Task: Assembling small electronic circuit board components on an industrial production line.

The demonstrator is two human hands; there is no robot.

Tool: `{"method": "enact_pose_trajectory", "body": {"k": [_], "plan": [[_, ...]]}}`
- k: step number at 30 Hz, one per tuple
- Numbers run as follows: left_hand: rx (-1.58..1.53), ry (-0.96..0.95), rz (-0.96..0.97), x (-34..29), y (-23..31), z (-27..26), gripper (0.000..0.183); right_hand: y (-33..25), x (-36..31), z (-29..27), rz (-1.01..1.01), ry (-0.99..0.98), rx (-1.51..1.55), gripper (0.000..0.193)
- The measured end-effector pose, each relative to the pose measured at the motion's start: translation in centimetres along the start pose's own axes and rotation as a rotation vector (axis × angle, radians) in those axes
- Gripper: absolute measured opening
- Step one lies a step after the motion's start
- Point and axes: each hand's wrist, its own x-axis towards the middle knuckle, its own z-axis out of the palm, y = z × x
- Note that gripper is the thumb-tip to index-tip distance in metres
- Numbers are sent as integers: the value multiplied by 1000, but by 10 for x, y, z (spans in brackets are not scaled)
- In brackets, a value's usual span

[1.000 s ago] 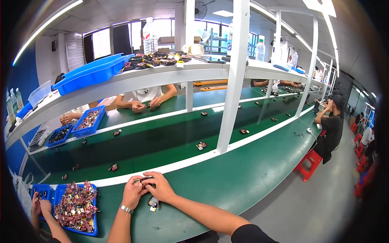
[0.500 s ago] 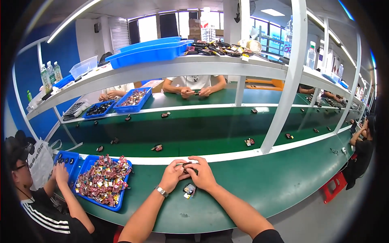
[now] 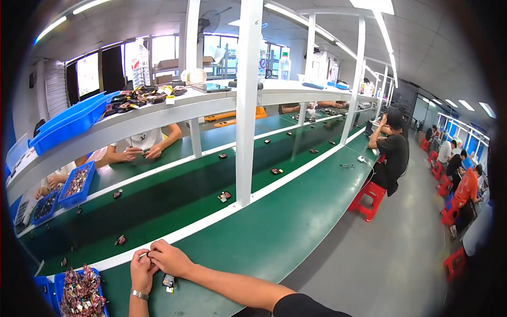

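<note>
Close together over the green bench point(image 3: 248, 245), my left hand point(image 3: 141, 272) and my right hand point(image 3: 171, 259) pinch one small black piece point(image 3: 148, 254) between their fingertips. Most of that piece is hidden by the fingers, so its exact kind does not show. Just beside my hands, on the bench top, lies a small electronic part point(image 3: 169, 282) with a silvery-grey body and a white and yellow label. A blue tray point(image 3: 102, 290) heaped with small reddish-wired parts stands to the left of my left wrist.
Beyond a white rail, a dark green conveyor belt point(image 3: 174, 203) carries scattered small parts. A white post point(image 3: 247, 116) rises from the rail to a shelf holding blue trays point(image 3: 74, 121) and dark parts. Across, co-workers handle pieces; a person point(image 3: 393, 148) sits right, near a red stool point(image 3: 368, 201).
The view has swung to the right, so my hands and the tray appear farther left. Both hands keep hold of the small black piece. The co-worker at left has left the picture.
</note>
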Motion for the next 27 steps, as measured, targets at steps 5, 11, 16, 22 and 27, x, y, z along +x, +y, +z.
{"method": "enact_pose_trajectory", "body": {"k": [5, 11, 16, 22, 27], "plan": [[38, 96, -22, -11, 14, 10, 24, -1, 2, 7, -78, -31, -72, 15], [-1, -15, -22, 1, 3, 8, 27, 4, -1, -3, -23, -14, -155, 11], [-10, -32, -39, -4, 10, 5, 27, 0, 2, 2, -42, 5, -135, 15], [-13, -32, -31, -7, 11, 4, 28, -3, 1, 5, 0, 20, -131, 12], [4, -14, -35, -6, 11, 7, 28, -3, 2, 3, 1, 20, -126, 12]]}}
